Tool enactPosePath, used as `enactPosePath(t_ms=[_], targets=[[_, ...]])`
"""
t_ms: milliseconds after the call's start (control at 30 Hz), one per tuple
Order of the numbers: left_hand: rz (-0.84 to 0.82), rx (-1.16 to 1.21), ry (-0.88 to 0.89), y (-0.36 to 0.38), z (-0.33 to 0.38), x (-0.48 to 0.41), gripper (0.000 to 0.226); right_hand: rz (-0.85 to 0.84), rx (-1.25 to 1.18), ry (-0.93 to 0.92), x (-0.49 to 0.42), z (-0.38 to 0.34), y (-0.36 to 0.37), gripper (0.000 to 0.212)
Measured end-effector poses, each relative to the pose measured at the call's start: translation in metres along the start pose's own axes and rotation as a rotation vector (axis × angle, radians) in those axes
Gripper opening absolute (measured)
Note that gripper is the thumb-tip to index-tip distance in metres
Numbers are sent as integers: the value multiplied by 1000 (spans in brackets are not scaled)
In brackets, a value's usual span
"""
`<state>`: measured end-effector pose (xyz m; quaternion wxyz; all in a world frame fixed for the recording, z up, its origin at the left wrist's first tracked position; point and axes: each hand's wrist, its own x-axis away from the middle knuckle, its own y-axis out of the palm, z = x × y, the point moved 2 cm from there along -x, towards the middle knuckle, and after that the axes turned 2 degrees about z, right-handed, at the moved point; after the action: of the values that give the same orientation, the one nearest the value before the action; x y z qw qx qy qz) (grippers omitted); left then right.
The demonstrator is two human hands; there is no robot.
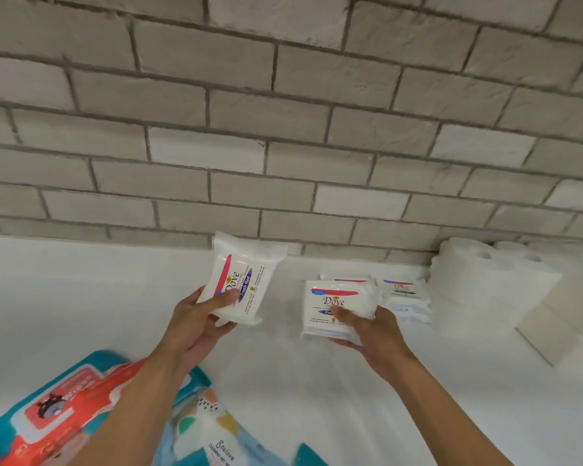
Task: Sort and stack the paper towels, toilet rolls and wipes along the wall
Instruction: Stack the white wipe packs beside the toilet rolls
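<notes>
Each hand, left (pixel 196 319) and right (pixel 367 326), pinches a soft, light white plastic wipes pack, frame centre (pixel 241 284) and centre-right (pixel 337 306), likely slippery, best gripped edgewise.

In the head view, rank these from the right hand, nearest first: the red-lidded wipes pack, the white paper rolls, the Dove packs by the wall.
From the right hand, which grips a Dove pack:
1. The Dove packs by the wall, just beyond it.
2. The white paper rolls, further right, against the wall.
3. The red-lidded wipes pack, far left, near the bottom edge.
</notes>
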<state>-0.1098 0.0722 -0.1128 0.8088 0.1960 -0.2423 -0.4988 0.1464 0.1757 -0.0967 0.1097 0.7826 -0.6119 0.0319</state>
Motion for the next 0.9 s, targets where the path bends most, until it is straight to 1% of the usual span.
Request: enactPosePath(t_ms=[67,133,200,267,300,367,500,633,700,800,900], targets=[[-40,79,-3,13,-6,-1,41,29,-16,-6,3,-6,-16,31],[-95,108,7,26,-12,-2,37,59,-19,-14,4,-12,-32,28],[-137,93,5,40,-17,-2,37,86,-19,-24,4,-18,-48,27],[-141,65,-24,56,-23,-5,38,117,-21,-38,1,-24,-62,25],[-141,52,-46,64,-26,-7,35,132,-24,-45,-1,-26,-69,24],[-131,22,-109,80,-31,-10,29,157,-28,-54,-7,-30,-82,23],[-120,-67,-193,113,-41,-22,35,210,-58,-47,-23,-36,-108,25],[-97,-161,-209,142,-49,-40,37,278,-132,-8,-45,-40,-134,28],[-84,-196,-214,156,-53,-50,34,320,-175,30,-58,-40,-145,26],[-19,-243,-212,173,-61,-65,31,350,-239,93,-76,-38,-155,17],[75,-305,-195,184,-74,-80,31,346,-273,142,-92,-32,-160,17]])
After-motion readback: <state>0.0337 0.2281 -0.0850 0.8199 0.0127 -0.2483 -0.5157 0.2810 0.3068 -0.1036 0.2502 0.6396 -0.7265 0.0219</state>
